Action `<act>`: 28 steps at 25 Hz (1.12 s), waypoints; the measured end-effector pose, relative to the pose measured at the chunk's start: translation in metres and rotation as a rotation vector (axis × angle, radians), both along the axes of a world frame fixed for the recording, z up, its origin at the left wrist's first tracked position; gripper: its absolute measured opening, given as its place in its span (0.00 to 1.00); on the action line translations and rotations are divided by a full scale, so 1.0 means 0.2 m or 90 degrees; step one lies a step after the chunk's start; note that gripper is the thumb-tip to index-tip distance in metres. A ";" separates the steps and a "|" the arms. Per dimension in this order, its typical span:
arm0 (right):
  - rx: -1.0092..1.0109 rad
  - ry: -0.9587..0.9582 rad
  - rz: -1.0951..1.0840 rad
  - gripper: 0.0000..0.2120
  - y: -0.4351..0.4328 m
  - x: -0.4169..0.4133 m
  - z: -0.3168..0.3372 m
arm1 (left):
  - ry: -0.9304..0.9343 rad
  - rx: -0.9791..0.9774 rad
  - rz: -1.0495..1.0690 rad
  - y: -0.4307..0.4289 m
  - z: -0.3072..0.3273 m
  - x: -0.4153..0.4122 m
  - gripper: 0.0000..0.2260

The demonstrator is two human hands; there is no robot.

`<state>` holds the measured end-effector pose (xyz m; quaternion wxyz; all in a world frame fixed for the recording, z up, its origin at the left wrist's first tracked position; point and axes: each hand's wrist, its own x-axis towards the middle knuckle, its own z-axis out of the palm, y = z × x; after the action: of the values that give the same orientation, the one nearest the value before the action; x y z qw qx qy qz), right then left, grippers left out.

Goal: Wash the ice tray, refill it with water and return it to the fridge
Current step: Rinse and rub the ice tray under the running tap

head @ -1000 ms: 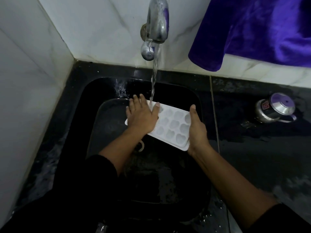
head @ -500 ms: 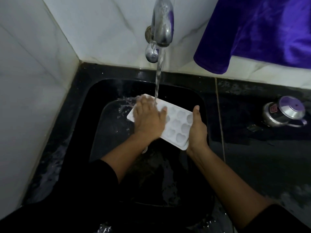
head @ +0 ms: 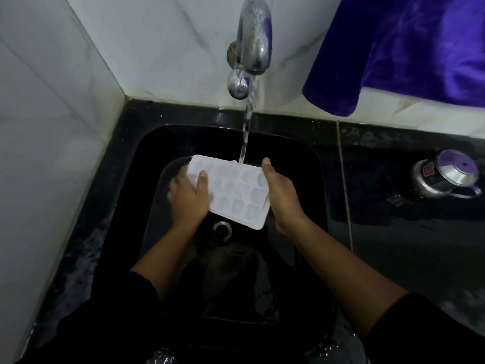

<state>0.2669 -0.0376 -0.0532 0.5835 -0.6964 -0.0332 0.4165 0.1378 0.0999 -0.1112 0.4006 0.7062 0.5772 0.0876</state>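
My left hand point(head: 187, 197) and right hand point(head: 280, 197) grip the ice tray point(head: 231, 191) under the tap point(head: 253, 38), over the sink point(head: 319, 179).

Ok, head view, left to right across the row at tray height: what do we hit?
White tiled wall → left hand → ice tray → right hand → steel pot. Both hands grip the ice tray. Tap is left out because it overlaps the tray's span.
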 end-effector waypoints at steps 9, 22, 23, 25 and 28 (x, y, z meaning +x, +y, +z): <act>0.054 0.074 0.094 0.13 0.07 -0.02 0.01 | -0.350 -0.358 0.361 -0.05 -0.02 0.01 0.20; -0.044 -0.015 0.222 0.09 0.05 0.02 0.02 | -0.478 -0.493 0.271 -0.07 0.22 0.00 0.17; -0.068 -0.069 0.264 0.10 0.06 0.04 0.03 | -0.477 -0.499 0.238 -0.06 0.24 -0.01 0.16; -0.126 -0.198 0.287 0.12 0.12 0.12 0.03 | -0.468 -0.524 0.150 -0.08 0.28 -0.02 0.16; -0.161 -0.260 0.262 0.13 0.21 0.17 0.04 | -0.448 -0.516 0.072 -0.10 0.30 -0.04 0.14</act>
<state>0.3007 0.0041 -0.0455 0.3771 -0.8112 -0.2380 0.3783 0.1300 0.0795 -0.0509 0.8047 0.3909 0.4328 0.1106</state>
